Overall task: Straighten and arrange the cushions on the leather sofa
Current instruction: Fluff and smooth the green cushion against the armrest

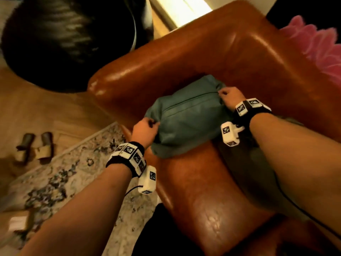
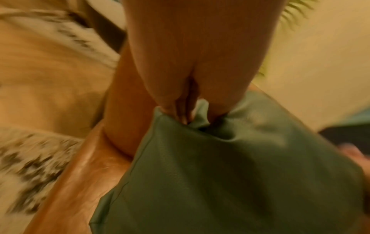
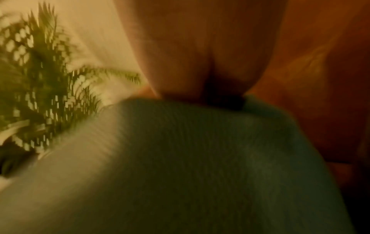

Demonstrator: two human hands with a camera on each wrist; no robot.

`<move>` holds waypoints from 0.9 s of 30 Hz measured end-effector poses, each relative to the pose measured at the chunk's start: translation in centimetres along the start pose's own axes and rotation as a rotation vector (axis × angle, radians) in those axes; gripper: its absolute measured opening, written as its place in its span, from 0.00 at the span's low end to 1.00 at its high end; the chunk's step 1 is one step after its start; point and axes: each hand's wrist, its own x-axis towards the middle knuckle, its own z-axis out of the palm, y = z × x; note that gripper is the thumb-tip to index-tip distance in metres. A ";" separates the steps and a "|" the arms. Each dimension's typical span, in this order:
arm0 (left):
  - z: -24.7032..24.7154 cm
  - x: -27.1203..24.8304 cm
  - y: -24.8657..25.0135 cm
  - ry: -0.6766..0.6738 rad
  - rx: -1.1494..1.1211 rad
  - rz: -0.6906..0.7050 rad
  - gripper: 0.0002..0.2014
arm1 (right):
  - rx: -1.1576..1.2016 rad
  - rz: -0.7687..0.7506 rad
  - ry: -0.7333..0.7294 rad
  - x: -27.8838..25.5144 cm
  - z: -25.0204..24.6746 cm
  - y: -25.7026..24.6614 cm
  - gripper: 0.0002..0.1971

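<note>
A teal cushion point(image 1: 186, 117) lies on the seat of the brown leather sofa point(image 1: 212, 52), up against the backrest, with its seam running across the top. The left hand point(image 1: 145, 129) pinches the cushion's left corner; the left wrist view shows the fingers point(image 2: 181, 110) bunching a fold of fabric there. The right hand point(image 1: 231, 97) is curled on the cushion's right end in the head view, but the right wrist view is so blurred and dark that the grip itself is hard to make out beyond the palm meeting teal cloth. The cushion's underside is hidden, and its right edge sits behind the right wrist. A second greyish cushion point(image 1: 262, 163) shows only in part beneath the right forearm. A pink fluffy thing point(image 1: 317, 47) is cut off at the frame's right edge. On the floor to the left lie a patterned rug point(image 1: 64, 174) and a pair of slippers point(image 1: 35, 146), both smeared by motion blur
</note>
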 end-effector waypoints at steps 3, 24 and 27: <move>2.2 0.7 0.3 -0.074 0.143 0.013 0.21 | -0.181 0.052 -0.116 1.7 2.2 1.3 0.14; -1.2 1.0 -0.4 -0.012 -0.009 0.106 0.17 | 0.161 -0.052 -0.253 -1.8 -3.1 0.6 0.10; -5.7 -0.1 -1.4 0.002 -0.198 0.110 0.15 | 0.618 0.052 -0.099 -2.8 -9.4 2.0 0.12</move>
